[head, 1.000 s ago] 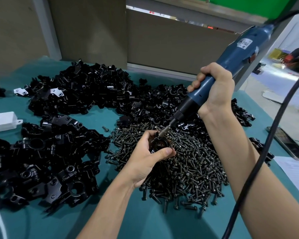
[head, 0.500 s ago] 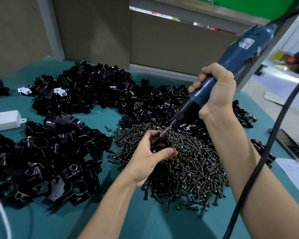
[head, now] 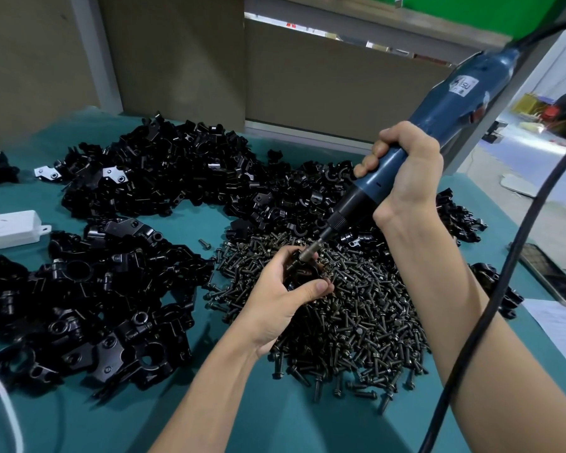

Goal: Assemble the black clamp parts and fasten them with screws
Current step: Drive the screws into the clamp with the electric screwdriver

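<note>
My left hand (head: 283,297) grips a black clamp (head: 303,273) above a big heap of dark screws (head: 350,318); fingers hide most of the clamp. My right hand (head: 406,174) holds a blue electric screwdriver (head: 445,106) tilted down to the left, its bit (head: 311,251) pressed onto the clamp's top. Loose black clamp parts lie in a far pile (head: 164,171) and a near left pile (head: 79,308).
The green table mat (head: 62,416) carries everything. A white box (head: 12,227) with a white cable sits at the left edge. The screwdriver's black cord (head: 490,289) hangs over my right forearm. A phone (head: 549,273) and paper lie at the right.
Both hands keep their hold and the bit stays on the clamp. The view has shifted slightly; nothing else has moved.
</note>
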